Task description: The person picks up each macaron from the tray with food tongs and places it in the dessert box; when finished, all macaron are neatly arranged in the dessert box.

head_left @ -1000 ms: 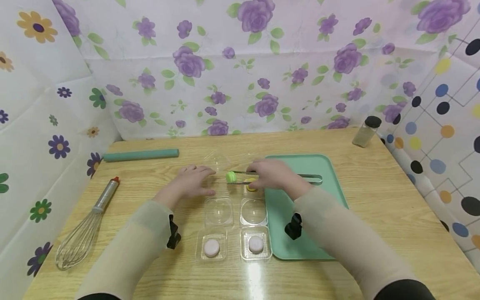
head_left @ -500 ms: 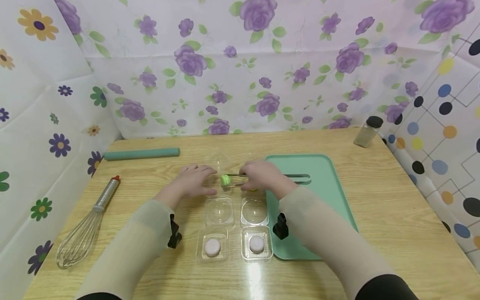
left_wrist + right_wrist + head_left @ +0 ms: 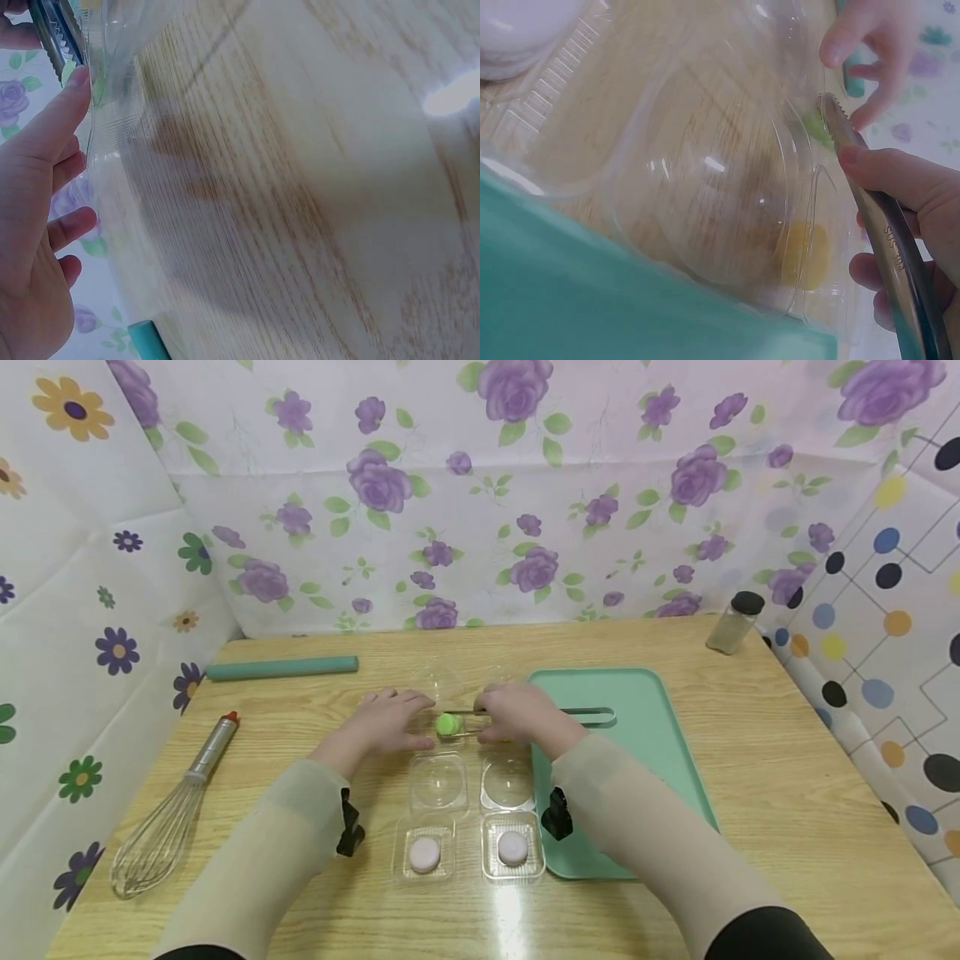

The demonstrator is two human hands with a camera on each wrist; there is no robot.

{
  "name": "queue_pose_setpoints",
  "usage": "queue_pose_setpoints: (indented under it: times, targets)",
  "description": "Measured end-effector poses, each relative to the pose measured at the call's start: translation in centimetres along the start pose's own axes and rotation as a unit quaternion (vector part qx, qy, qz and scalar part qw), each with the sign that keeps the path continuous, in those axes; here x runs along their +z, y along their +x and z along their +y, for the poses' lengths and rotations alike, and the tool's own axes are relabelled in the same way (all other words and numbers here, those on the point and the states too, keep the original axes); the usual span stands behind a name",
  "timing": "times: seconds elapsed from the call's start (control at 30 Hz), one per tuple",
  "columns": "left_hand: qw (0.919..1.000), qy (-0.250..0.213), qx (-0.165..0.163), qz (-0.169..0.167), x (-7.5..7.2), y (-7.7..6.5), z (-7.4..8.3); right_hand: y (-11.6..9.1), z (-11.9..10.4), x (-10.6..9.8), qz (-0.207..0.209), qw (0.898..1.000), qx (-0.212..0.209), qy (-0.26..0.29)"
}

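Observation:
My right hand (image 3: 517,714) grips steel tongs (image 3: 592,717) with serrated tips, which reach left. At those tips is a green macaron (image 3: 447,725), over a clear plastic box and showing its round top. My left hand (image 3: 381,724) is beside that box, fingers apart and loosely bent; in the left wrist view its thumb tip (image 3: 79,76) overlaps the box's edge. A yellow macaron (image 3: 806,255) shows through clear plastic, below the tongs in the right wrist view. Nearer me, two pale pink macarons (image 3: 424,854) sit in open clear boxes with raised lids (image 3: 437,781).
A green tray (image 3: 630,760) lies right of the boxes, under the right forearm. On the left are a whisk (image 3: 202,768) and a green rod (image 3: 282,667). A dark-lidded jar (image 3: 735,624) stands at the back right. Floral sheets rise behind the table.
My right hand has moved left with the tongs, bringing the green macaron over the far left box. The macaron has turned from on edge to face up. My left hand has stayed in place.

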State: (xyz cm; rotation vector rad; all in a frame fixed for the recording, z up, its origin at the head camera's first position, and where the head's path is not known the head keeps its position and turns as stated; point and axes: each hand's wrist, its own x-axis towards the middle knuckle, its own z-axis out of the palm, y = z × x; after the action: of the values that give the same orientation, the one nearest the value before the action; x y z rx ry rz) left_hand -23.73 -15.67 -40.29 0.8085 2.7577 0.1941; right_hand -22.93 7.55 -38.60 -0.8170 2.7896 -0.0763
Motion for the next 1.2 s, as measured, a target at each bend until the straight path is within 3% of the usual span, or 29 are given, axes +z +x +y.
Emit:
queue_pose_setpoints:
  times: [0.43,0.73,1.2]
  targets:
    - [1.0,0.003,0.006,0.003,0.0,0.0,0.1,-0.3,-0.1,-0.3,0.003,1.0,0.004,0.014]
    - [0.9998,0.013,-0.013,0.007,0.4,0.0,-0.2,-1.2,0.6,0.0,0.015,1.0,-0.008,0.003]
    - [0.9998,0.017,-0.004,0.009,0.0,-0.1,0.4,-1.8,1.0,0.2,0.018,1.0,-0.01,0.009]
